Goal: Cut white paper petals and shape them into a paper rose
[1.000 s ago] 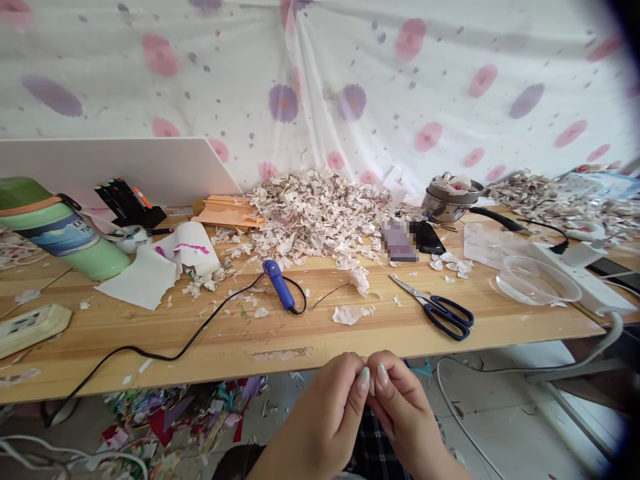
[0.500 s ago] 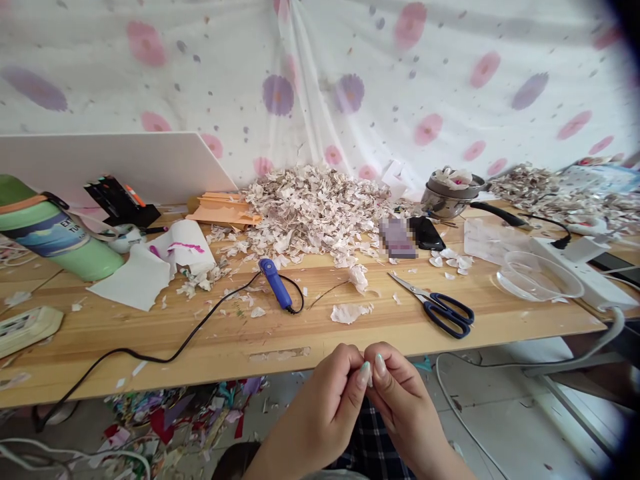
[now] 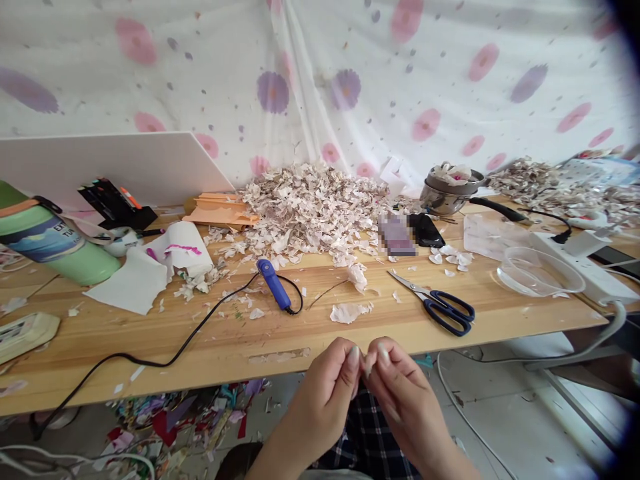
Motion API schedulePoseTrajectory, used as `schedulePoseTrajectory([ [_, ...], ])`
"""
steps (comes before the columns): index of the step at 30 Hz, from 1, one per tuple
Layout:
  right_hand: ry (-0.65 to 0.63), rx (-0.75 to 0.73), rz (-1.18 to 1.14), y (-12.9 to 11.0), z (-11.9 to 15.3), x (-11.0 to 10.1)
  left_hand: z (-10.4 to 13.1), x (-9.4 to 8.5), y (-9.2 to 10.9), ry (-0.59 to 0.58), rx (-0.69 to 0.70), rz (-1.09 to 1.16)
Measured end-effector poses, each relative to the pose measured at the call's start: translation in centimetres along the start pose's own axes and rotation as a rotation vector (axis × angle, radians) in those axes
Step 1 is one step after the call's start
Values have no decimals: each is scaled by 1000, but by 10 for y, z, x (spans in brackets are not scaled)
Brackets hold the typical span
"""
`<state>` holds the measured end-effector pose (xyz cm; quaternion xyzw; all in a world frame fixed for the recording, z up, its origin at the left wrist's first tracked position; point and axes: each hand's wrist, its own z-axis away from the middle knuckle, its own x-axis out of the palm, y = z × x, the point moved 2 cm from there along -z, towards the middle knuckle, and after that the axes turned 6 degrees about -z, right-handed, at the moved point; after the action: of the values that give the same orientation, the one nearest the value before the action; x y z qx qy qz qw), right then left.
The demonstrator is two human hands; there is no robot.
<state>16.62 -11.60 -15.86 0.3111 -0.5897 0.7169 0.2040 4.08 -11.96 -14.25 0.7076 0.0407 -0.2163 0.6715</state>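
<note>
Just off the table's front edge, my left hand (image 3: 330, 390) and my right hand (image 3: 403, 387) meet, thumbs pressed to the curled forefingers. Something small and pale may be between the fingertips, but it is too small to name. On the wood beyond them lie a flat, pale petal-like piece (image 3: 350, 313) and a crumpled white paper flower (image 3: 357, 277) on a thin stem. Dark-blue-handled scissors (image 3: 440, 308) rest to the right, slightly opened. A blue corded hand tool (image 3: 275, 287) lies to the left.
A large heap of pale scraps (image 3: 315, 207) covers the table's back middle. To the right stand a metal pan (image 3: 445, 197), clear plastic bowls (image 3: 543, 272) and a power strip (image 3: 590, 267). Leftward are a green bottle (image 3: 60, 233), torn white paper (image 3: 130, 280) and a black cable (image 3: 185, 343).
Both hands have shifted slightly upward, and their thumb tips have moved a little apart. The view has tilted slightly; the things on the table stay in place.
</note>
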Motion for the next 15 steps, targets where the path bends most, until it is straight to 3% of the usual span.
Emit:
schedulePoseTrajectory([
  [2, 34, -119, 5, -8, -2, -14, -6, -8, -8, 128, -30, -97],
  [4, 108, -246, 31, -19, -2, -32, -14, -17, -19, 328, -67, -216],
  [6, 185, -284, 97, -27, -2, -47, -24, -22, -31, 476, -88, -338],
  [10, 299, -251, 198, -29, -2, -63, -50, -17, -48, 500, 9, -577],
  [13, 269, -229, 280, -21, -7, -61, -64, -7, -50, 507, 5, -709],
  [15, 223, -289, 453, -18, -12, -60, -69, -2, -48, 482, -23, -714],
])
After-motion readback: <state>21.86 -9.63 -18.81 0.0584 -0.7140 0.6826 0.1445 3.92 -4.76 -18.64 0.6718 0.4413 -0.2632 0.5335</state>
